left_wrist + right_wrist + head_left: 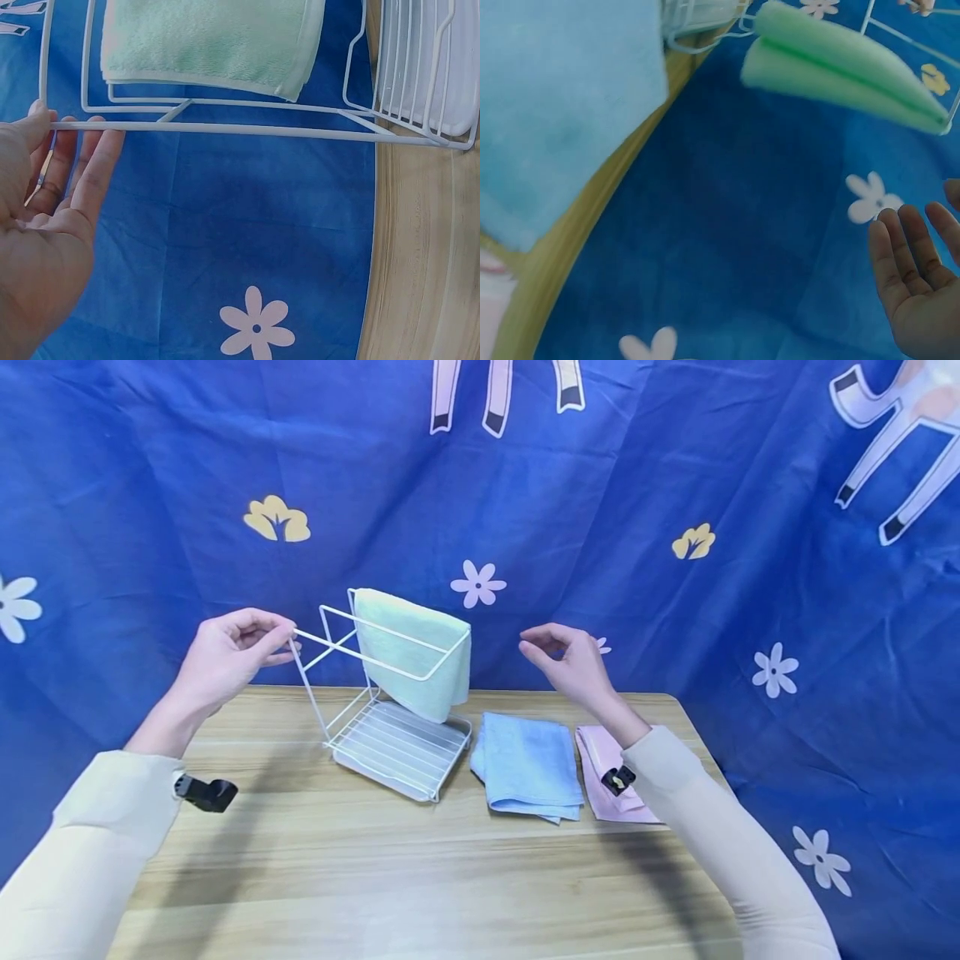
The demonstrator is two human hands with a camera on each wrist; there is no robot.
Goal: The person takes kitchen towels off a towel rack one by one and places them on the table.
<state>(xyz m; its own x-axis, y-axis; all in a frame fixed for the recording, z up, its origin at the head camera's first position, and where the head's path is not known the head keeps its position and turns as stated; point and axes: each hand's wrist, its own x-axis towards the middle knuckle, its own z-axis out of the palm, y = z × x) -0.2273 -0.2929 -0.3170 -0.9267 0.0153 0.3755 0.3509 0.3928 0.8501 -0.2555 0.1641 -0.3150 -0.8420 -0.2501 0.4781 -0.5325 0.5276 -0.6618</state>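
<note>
A white wire drying rack [405, 752] with a tray base stands on the table. Over its rear bar hangs a mint-green towel [412, 647], folded over so both layers drop down, as the right wrist view also shows. My left hand [240, 656] pinches the rack's upper left corner between thumb and fingers; in the left wrist view the thumb lies on the wire frame [225, 130]. To the right of the towel my right hand [566, 660] is in the air, fingers loosely bent, apart from the towel and holding nothing.
A folded blue cloth [528, 764] lies right of the rack. Beyond it is a folded pink cloth [607, 772], partly hidden by my right forearm. The wooden table [375, 877] backs onto a blue patterned curtain [525, 527].
</note>
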